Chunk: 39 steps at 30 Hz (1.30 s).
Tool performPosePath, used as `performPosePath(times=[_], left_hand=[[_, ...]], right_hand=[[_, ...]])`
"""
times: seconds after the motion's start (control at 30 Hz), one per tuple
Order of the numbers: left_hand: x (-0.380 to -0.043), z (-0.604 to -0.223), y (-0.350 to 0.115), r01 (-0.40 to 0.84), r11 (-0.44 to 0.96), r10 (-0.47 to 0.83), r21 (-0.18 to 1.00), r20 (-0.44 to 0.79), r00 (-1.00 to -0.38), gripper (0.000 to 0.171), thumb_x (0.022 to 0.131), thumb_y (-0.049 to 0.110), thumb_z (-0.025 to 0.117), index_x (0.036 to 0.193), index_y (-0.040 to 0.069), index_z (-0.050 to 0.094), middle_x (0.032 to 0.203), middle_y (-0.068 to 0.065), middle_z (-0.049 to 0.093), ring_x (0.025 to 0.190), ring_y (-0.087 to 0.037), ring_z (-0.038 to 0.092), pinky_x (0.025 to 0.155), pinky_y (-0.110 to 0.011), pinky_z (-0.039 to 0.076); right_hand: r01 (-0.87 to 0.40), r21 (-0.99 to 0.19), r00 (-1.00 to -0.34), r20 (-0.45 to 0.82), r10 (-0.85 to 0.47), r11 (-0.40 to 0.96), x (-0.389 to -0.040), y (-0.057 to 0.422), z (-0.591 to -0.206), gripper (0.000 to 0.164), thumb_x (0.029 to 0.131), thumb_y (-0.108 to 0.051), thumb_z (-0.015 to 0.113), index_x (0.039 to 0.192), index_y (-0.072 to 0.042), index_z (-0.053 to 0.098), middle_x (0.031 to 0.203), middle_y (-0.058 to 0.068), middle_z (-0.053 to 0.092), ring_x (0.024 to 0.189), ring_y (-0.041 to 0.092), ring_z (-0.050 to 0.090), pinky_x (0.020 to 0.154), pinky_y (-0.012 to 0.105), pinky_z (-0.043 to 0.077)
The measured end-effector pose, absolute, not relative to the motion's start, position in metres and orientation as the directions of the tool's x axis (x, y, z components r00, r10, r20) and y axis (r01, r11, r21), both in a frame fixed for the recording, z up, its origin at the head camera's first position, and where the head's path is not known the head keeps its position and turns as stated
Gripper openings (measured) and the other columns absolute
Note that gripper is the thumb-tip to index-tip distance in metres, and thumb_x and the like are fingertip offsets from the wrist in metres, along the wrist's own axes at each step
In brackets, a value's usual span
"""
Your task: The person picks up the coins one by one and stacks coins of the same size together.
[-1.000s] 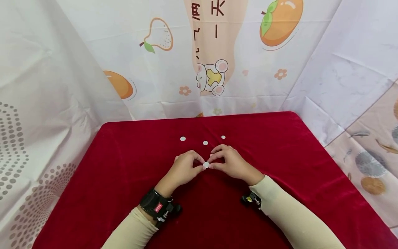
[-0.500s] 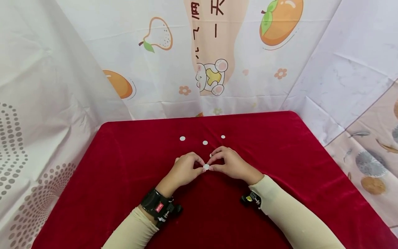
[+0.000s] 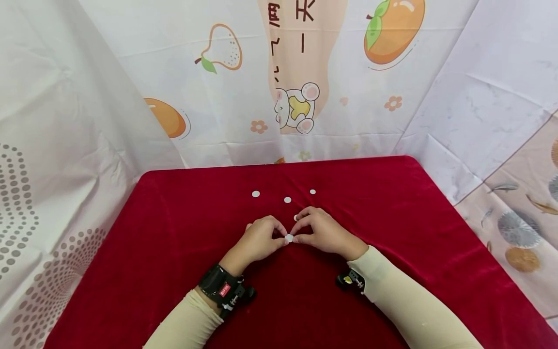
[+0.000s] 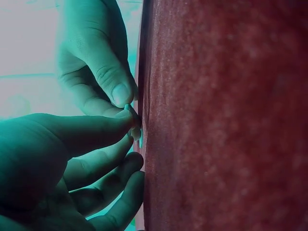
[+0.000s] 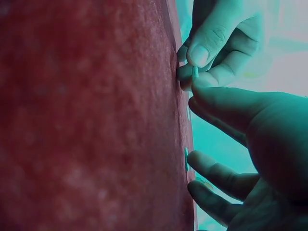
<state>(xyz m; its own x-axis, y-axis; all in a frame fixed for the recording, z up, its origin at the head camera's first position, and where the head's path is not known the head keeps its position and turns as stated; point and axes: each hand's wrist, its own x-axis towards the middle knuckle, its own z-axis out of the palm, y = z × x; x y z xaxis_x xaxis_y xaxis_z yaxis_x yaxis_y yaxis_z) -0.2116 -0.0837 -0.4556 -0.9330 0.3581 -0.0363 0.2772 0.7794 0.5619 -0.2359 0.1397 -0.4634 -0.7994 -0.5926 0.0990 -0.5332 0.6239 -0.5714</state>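
1. My left grip (image 3: 260, 238) is pinched together on a small white disc (image 3: 289, 238), taking its left edge at the tips of thumb and forefinger, just below and right of the frame's centre.
2. My right grip (image 3: 324, 231) clamps the same disc from its right edge, also at thumb and forefinger tips.
3. My left arm slants up from the lower left in a cream left sleeve (image 3: 183, 322), a black wristband (image 3: 213, 283) at the wrist.
4. My right arm slants in from the lower right in a cream right sleeve (image 3: 414, 300), bent inward so both hands meet.
5. Beyond my hands, on the red surface (image 3: 174, 242), lie a left disc (image 3: 255, 194), a middle disc (image 3: 287, 199) and a right disc (image 3: 312, 192).
6. My right fingers partly hide a fourth disc (image 3: 296, 218). The bottom edge cuts off both sleeves. Crowded fingertips cover much of the pinched rim; whether it touches the cloth, I cannot tell.
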Motion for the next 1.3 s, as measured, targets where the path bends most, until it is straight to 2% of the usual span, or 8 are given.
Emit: performPosePath(times=[0.33,0.93,1.3], left_hand=[[-0.2112,-0.4568,-0.0832,0.291,0.79,0.369,0.54,-0.039,-0.929,0.011,0.087,0.028,0.084,0.081,0.03,0.076,0.102,0.011,0.063,0.101,-0.009,0.061,0.088,-0.049,0.038],[-0.2117,-0.4564,-0.0835,0.304,0.806,0.389,0.508,-0.068,-0.919,0.013,0.084,0.03,0.087,0.09,0.024,0.077,0.105,0.009,0.062,0.104,-0.012,0.061,0.088,-0.047,0.037],[-0.2109,-0.4557,-0.0843,0.321,0.801,0.405,0.506,-0.063,-0.912,0.013,0.083,0.03,0.087,0.089,0.025,0.077,0.106,0.01,0.062,0.106,-0.014,0.061,0.088,-0.048,0.037]], right_hand=[[-0.539,-0.538,-0.8,0.086,-0.594,0.648,-0.233,0.1383,-0.4616,0.012,0.087,-0.026,0.085,0.098,-0.031,0.083,0.13,0.006,0.063,0.123,0.022,0.054,0.107,0.054,0.038],[-0.544,-0.511,-0.795,0.061,-0.604,0.665,-0.2309,0.1389,-0.4577,0.014,0.085,-0.023,0.086,0.098,-0.029,0.083,0.135,0.007,0.06,0.125,0.029,0.052,0.104,0.055,0.037],[-0.527,-0.51,-0.804,0.042,-0.593,0.679,-0.2293,0.137,-0.4549,0.016,0.084,-0.022,0.086,0.098,-0.028,0.082,0.137,0.007,0.06,0.126,0.033,0.051,0.104,0.057,0.038]])
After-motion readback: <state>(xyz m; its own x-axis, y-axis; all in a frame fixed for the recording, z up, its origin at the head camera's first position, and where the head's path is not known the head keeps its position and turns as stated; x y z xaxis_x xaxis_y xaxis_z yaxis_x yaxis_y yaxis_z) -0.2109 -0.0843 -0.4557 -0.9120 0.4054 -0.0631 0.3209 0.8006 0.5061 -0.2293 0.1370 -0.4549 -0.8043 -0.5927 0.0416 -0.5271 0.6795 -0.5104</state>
